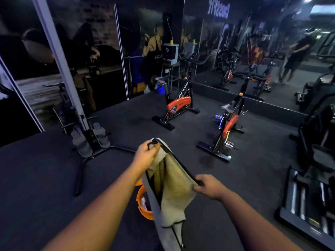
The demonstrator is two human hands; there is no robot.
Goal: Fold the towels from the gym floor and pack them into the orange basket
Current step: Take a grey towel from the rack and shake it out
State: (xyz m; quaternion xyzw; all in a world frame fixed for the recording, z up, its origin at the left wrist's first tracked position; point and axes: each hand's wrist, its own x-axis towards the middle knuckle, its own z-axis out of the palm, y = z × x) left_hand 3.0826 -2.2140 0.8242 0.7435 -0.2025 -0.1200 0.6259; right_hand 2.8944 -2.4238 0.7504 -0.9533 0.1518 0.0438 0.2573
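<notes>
I am standing on the dark gym floor (54,169) with the towel (174,187) hanging in front of me, and everything else sits around it. Far to the left of the towel a rowing machine (87,134) is standing upright against the wall mural (72,51). My left hand (147,153) is gripping the towel's top corner, fingers curled round the black-edged hem, holding it up high. Just left of the towel and below it, the orange basket (143,203) is resting on the floor; the hanging cloth is covering its right side, and something pale is lying inside, too dim to name. The towel itself is beige-grey with black piping, drooping in loose folds down to the bottom of the view. My right hand (206,186) is pinching the piped edge lower down on the right, thumb and fingers closed on it, so the hem is stretching taut between my hands. Beyond the towel an orange spin bike (178,105) is showing "VIVA FITNESS" on its frame. Right of the towel a second orange bike (228,127) is standing near the mirror (253,51), where a lit sign is reading "CROSSFIT" reversed. Farthest right, a dark rack (308,196) is holding metal bars.
</notes>
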